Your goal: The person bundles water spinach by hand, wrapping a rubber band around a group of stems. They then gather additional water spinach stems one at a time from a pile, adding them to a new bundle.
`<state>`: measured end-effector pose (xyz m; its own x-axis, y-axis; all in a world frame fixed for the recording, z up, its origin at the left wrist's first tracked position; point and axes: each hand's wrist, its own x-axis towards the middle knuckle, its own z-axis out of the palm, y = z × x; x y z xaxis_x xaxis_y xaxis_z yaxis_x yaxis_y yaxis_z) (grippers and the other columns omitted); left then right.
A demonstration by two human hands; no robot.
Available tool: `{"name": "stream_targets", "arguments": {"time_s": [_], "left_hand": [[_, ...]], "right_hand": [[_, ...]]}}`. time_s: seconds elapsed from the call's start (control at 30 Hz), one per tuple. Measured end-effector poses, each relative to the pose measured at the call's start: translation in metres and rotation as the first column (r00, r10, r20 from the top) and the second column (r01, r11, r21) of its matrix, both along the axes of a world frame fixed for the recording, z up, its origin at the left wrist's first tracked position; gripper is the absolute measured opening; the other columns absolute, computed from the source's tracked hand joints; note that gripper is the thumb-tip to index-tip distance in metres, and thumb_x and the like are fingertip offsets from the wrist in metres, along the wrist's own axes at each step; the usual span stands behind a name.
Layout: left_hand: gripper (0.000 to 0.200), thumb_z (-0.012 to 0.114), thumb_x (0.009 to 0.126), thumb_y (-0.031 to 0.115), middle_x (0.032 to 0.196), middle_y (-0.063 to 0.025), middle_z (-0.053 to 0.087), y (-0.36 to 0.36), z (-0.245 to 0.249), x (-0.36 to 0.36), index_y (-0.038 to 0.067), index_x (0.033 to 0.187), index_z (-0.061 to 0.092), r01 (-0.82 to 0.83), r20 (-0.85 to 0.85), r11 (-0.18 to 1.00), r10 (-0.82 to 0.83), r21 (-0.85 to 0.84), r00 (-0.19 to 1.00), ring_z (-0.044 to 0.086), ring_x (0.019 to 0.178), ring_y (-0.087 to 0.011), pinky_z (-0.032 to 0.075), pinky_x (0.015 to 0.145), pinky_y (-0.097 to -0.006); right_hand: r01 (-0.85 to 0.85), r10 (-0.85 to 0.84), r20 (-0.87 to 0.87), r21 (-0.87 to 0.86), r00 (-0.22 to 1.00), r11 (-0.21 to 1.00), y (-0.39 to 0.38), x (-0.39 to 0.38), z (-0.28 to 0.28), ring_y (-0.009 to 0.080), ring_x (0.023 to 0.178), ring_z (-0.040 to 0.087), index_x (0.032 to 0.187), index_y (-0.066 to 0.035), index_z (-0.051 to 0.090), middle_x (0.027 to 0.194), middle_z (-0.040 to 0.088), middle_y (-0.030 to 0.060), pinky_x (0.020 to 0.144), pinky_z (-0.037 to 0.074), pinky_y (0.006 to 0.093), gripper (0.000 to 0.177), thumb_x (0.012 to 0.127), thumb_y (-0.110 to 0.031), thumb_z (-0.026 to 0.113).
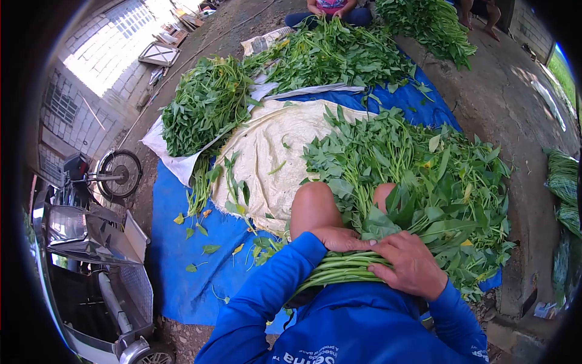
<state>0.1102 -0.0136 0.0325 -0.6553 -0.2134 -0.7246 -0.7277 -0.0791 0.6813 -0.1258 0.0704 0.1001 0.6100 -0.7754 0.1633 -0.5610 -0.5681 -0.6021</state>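
A bundle of green leafy stems [342, 268] lies across my lap, its cut ends to the left and its leaves to the right. My left hand [344, 239] is closed over the top of the stems, fingers partly hidden. Close by on the right, my right hand [407, 262] curls round the same bundle near the leaves, its thumb on the stems and its fingertips near my left hand. Beyond my knees spreads a large heap of loose greens [412, 158]. A cream woven sack [273, 158] lies flat left of that heap, with a few stray leaves on it.
Blue tarp [182, 242] covers the ground. More greens are piled at the back left [203, 109] and at the back [339, 54]. Another person [330, 7] sits behind the back pile. A motorcycle with sidecar [103, 273] stands left; bundled greens [564, 176] lie far right.
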Motion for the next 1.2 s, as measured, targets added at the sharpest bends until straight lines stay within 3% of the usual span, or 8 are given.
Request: {"name": "stream_targets", "arguments": {"time_s": [0.07,0.13,0.23,0.47,0.57,0.77,1.07,1.2], "left_hand": [[0.106,0.043,0.099,0.084,0.146,-0.0277,0.063,0.004,-0.022,0.001,-0.01,0.142,0.063,-0.077,-0.028,0.996,0.076,-0.041,0.997,0.059,0.136,-0.034,0.043,0.118,-0.0399],[0.099,0.048,0.1,0.081,0.134,-0.0261,0.071,0.005,-0.015,-0.007,-0.009,0.139,0.065,-0.145,0.096,0.988,0.14,0.048,0.985,0.067,0.125,-0.0348,0.049,0.111,-0.0414],[0.089,0.058,0.1,0.076,0.124,-0.0241,0.074,0.016,-0.013,-0.011,-0.008,0.127,0.072,-0.331,-0.023,0.924,0.342,0.193,0.94,0.071,0.113,-0.0299,0.054,0.102,-0.0408],[0.087,0.058,0.101,0.073,0.125,-0.0209,0.074,0.015,-0.024,-0.011,-0.008,0.131,0.071,-0.301,-0.018,0.944,0.306,0.133,0.952,0.066,0.12,-0.0265,0.05,0.107,-0.0372],[0.084,0.062,0.102,0.068,0.132,-0.0189,0.073,0.01,-0.02,-0.01,-0.008,0.138,0.067,-0.328,0.009,0.927,0.332,0.183,0.943,0.067,0.12,-0.0261,0.051,0.107,-0.0359],[0.083,0.062,0.102,0.068,0.132,-0.0198,0.073,0.011,-0.021,-0.01,-0.007,0.138,0.067,-0.373,0.043,0.907,0.372,0.196,0.927,0.068,0.119,-0.0269,0.052,0.106,-0.0363],[0.084,0.057,0.103,0.07,0.131,-0.0231,0.073,0.012,-0.029,-0.007,-0.007,0.135,0.069,-0.33,-0.01,0.94,0.332,0.083,0.943,0.069,0.118,-0.0305,0.052,0.105,-0.0381],[0.082,0.057,0.104,0.068,0.126,-0.0215,0.075,0.009,-0.032,-0.008,-0.007,0.132,0.071,-0.339,0.038,0.926,0.338,0.165,0.94,0.071,0.113,-0.0283,0.055,0.101,-0.0374]], "right_hand": [[0.04,-0.059,-0.163,-0.115,0.985,0.993,0.016,-0.004,0.002,0.0309,0.109,0.063,0.122,-0.003,0.071,0.113,0.068,0.0114,0.092,0.05,0.0422,0.045,0.087,-0.028,0.082],[0.052,-0.057,-0.216,-0.032,0.975,0.998,0.026,-0.007,0.001,0.0307,0.109,0.062,0.127,-0.001,0.068,0.117,0.067,0.0121,0.094,0.049,0.0427,0.054,0.085,-0.031,0.083],[0.087,-0.082,-0.255,0.006,0.963,0.996,0.044,-0.007,-0.002,0.0296,0.103,0.061,0.127,0.002,0.067,0.11,0.063,0.0126,0.089,0.05,0.0415,0.051,0.084,-0.022,0.078],[0.1,-0.087,-0.197,0.059,0.977,0.993,0.055,-0.008,-0.008,0.0288,0.099,0.06,0.118,0.003,0.069,0.102,0.06,0.0117,0.082,0.05,0.0411,0.039,0.083,-0.013,0.072],[0.065,-0.007,-0.317,0.172,0.948,0.983,0.047,-0.005,0.003,0.0302,0.105,0.06,0.118,0.003,0.069,0.11,0.063,0.0133,0.086,0.05,0.0433,0.04,0.082,-0.015,0.073],[0.116,-0.111,-0.314,-0.002,0.943,0.993,0.05,-0.003,0.001,0.0347,0.119,0.061,0.133,0.0,0.065,0.141,0.064,0.0165,0.097,0.048,0.0495,0.061,0.083,-0.028,0.081],[0.085,-0.06,-0.269,0.082,0.961,0.993,0.04,-0.006,-0.006,0.0287,0.096,0.063,0.128,0.002,0.069,0.098,0.065,0.0113,0.082,0.048,0.0414,0.07,0.082,-0.048,0.083],[0.025,0.032,-0.375,0.146,0.927,0.989,0.029,-0.004,0.001,0.0337,0.1,0.061,0.122,0.002,0.07,0.104,0.064,0.0139,0.088,0.048,0.047,0.066,0.079,-0.046,0.082]]}}
